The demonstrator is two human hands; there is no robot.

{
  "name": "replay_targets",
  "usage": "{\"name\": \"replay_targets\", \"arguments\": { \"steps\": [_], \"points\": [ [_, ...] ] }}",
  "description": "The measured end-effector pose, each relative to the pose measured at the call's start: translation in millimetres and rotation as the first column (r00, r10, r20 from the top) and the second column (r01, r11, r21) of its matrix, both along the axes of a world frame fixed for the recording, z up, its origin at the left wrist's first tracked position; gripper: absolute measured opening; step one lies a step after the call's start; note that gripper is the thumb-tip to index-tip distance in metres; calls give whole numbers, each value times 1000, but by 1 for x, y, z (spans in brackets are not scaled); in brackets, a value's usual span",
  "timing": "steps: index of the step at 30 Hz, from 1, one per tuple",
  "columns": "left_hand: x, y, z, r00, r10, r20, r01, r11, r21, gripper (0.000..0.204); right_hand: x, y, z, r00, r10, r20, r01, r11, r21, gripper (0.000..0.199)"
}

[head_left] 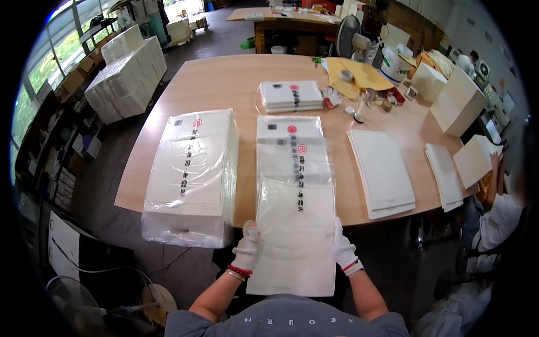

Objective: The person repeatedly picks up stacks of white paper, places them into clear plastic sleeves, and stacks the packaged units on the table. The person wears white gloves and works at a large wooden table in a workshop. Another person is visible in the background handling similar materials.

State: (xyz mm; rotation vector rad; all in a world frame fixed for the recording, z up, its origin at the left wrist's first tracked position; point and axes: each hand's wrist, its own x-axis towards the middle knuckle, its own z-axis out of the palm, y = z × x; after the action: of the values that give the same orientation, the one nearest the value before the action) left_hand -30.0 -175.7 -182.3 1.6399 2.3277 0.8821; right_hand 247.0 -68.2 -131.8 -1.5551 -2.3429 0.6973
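Observation:
Both my hands wear white gloves and grip the side edges of a stack of white paper sheets (290,241). My left hand (247,247) is closed on the left edge, and my right hand (342,246) on the right edge. The stack's near end hangs over the table edge toward me. Its far part lies within a clear printed plastic bag (317,157) with a red seal and black characters; where the bag's near edge ends is hard to see. Beneath lie more printed plastic bags (275,128). To the left stands a tall pile of filled bags (191,163).
On the wooden table (224,73) lie folded bags (292,94), a loose glove (331,98), brown envelopes (359,73), a tape roll (346,76), a large paper stack (382,174) and a narrower one (443,175). A seated person (499,219) handles paper at right.

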Motion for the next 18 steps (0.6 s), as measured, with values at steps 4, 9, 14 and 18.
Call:
{"name": "replay_targets", "arguments": {
  "steps": [4, 9, 14, 18],
  "points": [
    [18, -55, 33, 994, -34, 104, 46, 993, -113, 30, 20, -52, 8, 995, 26, 97, -15, 993, -118, 66],
    [37, -132, 96, 937, -125, 325, 195, 962, -191, 15, 50, -143, 50, 967, 25, -255, -112, 937, -331, 63],
    [22, -166, 97, 708, -338, 620, 525, 839, -144, 19, 48, -158, 58, 935, 335, -119, -348, 793, -500, 25],
    [37, -142, 135, 743, -85, 663, 146, 989, -37, 10, 59, -158, 69, 968, -11, -250, -55, 965, -256, 27]
  ]
}}
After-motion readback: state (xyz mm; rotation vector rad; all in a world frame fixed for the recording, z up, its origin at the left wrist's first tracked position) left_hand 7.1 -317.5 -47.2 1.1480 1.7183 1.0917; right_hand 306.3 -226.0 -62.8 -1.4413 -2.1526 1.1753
